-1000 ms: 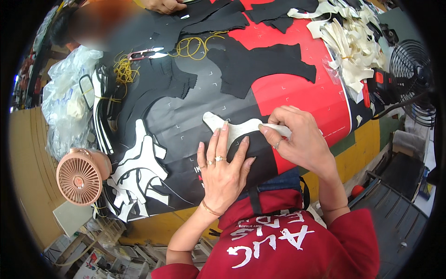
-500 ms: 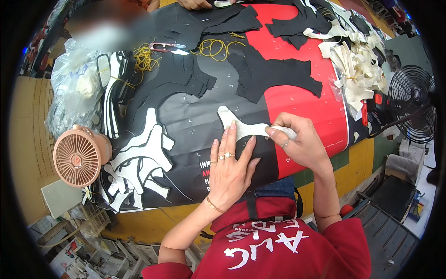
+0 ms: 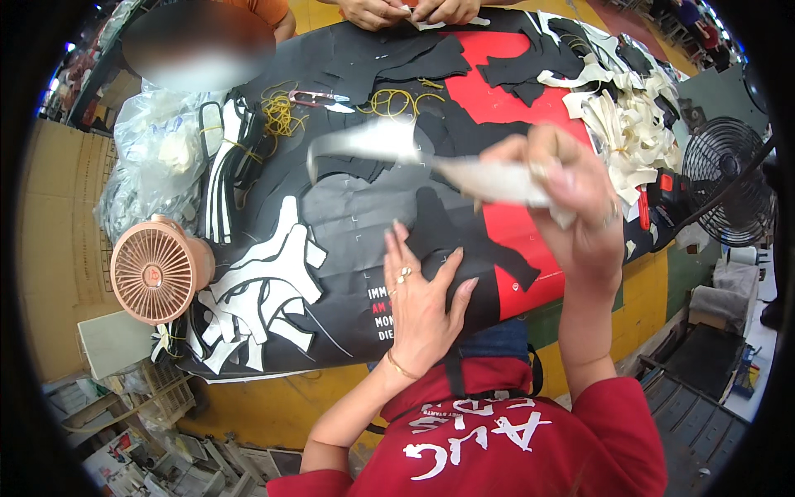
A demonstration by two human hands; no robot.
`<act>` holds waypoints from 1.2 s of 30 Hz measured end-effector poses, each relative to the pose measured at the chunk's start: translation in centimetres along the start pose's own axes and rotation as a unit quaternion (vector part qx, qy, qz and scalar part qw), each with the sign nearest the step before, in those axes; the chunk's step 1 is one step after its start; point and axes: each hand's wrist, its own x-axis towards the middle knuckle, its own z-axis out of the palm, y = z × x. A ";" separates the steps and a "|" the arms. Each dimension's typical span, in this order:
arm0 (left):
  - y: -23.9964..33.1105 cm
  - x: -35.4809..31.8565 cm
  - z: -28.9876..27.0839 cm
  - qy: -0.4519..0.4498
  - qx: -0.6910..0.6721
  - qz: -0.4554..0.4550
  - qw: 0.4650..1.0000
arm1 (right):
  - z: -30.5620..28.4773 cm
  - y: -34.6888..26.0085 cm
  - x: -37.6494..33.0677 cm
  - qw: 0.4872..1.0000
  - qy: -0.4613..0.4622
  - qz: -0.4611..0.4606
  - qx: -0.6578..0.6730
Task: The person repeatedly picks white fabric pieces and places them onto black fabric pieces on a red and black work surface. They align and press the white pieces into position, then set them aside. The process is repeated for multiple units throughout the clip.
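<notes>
My right hand (image 3: 575, 186) is raised above the table's right half, fingers pinched on a white-to-cream backing strip (image 3: 489, 179). Motion blurs the strip, which stretches out leftward through the air. Below it, a black cut piece (image 3: 432, 222) with branching arms lies flat on the mat. Fingers spread, my left hand (image 3: 421, 302) rests on the near left edge of that piece. Several white-faced cut pieces (image 3: 277, 261) with dark edges lie in an overlapping heap to the left of my left hand.
Stacks of black cut pieces (image 3: 414, 62) lie farther back, near thread snips (image 3: 319, 99) and yellow bands (image 3: 393, 104). Cream strips (image 3: 625, 124) are heaped at the right, by a black fan (image 3: 725, 170). A pink fan (image 3: 153, 269) stands left. Across the table, another person's hands (image 3: 410, 12) hold a white piece.
My right hand has risen, lifting the white layer off the piece and exposing its black surface. My left hand stays low on the piece. The other person's second hand has come into view.
</notes>
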 end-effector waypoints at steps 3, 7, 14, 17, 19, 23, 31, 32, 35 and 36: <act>1.2 -1.9 -0.7 0.069 0.014 -0.025 0.997 | -1.0 0.5 -3.5 0.997 -0.034 0.053 0.052; 0.8 -3.2 -1.8 0.126 -0.302 -0.027 0.944 | -1.8 2.2 -7.9 0.983 -0.035 0.094 0.153; 1.0 -1.8 -1.8 -0.158 -0.692 -0.170 0.684 | -3.3 3.8 -11.4 0.973 0.014 0.144 0.177; 1.1 -1.3 -2.3 -0.136 -0.659 -0.212 0.709 | -4.3 2.9 -12.1 0.983 0.040 0.174 0.047; 1.6 -1.2 -2.3 -0.096 -0.585 -0.198 0.780 | -4.8 2.0 -12.3 0.973 0.049 0.151 -0.169; 2.2 -0.7 -3.5 -0.108 -0.344 -0.054 0.931 | -5.4 0.1 -11.8 0.912 -0.030 0.053 -0.405; 2.7 -0.5 -5.8 -0.082 -0.269 0.054 0.958 | -2.0 3.3 -10.9 0.940 -0.147 0.164 -0.262; 1.5 -0.2 -5.5 0.012 -0.201 0.102 0.974 | -1.9 3.6 -10.5 0.949 -0.132 0.125 -0.257; -2.3 -0.4 -5.8 0.040 0.083 0.090 0.992 | -1.3 4.3 -8.9 0.934 -0.042 0.254 -0.246; -3.0 -0.8 -5.5 0.028 0.114 0.077 0.990 | -1.4 4.3 -8.0 0.923 -0.059 0.269 -0.271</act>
